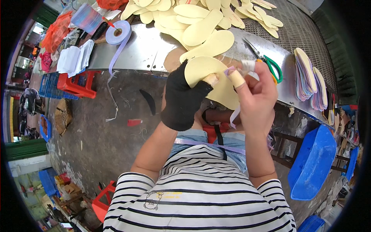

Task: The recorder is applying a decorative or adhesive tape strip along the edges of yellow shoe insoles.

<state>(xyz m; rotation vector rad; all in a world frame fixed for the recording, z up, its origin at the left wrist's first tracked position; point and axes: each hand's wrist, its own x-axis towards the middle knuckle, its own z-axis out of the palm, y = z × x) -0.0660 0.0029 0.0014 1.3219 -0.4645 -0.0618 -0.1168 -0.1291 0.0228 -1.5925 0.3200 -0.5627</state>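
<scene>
My left hand [181, 98], in a black fingerless glove, grips a pale yellow insole [203, 69] by its left side, thumb on top. The insole is held up just in front of the metal table edge. At its right edge, my right hand [258, 92] pinches a small end of purple tape [230, 70] between thumb and forefinger. Both of those fingers have wrappings on them. Below this hand dangles a pale strip [234, 117]; whether it joins the pinched end is hidden. A purple ribbon [232, 148] lies across my lap.
Many loose insoles [193, 17] are heaped on the table. Green-handled scissors [272, 67] lie right of my hands, before stacked insoles [309, 79]. A tape roll [118, 33] sits left, its tail hanging floorward. A red stool [79, 87] and blue bin [313, 162] flank me.
</scene>
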